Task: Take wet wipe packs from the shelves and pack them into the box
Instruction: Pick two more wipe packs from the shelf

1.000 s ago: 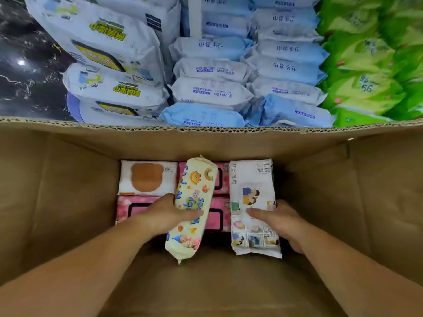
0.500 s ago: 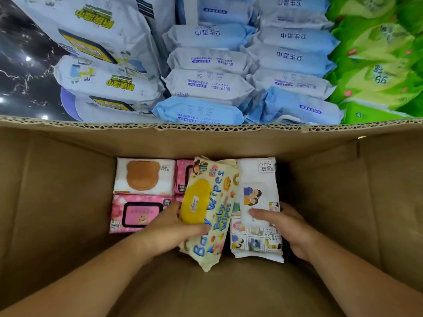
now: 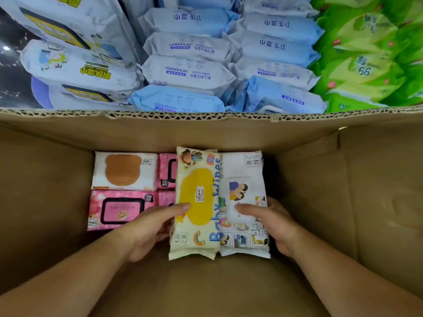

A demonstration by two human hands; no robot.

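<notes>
Head view, steeply down into box (image 3: 160, 133), close.

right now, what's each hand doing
Left hand: holds the yellow baby wipes pack.
Right hand: holds the white wipes pack.

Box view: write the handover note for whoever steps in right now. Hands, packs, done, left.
Left hand: grips the cream pack at its left edge, thumb on the yellow lid.
Right hand: grips the white pack at its right edge, thumb on its lid.
Packs: both lie side by side in the box, by the far wall. To their left are a bear-lid pack and pink packs, which the cream pack partly covers.
Done: several packs are in.
Left: let go, then fetch more from the shelf packs beyond the box.
</notes>
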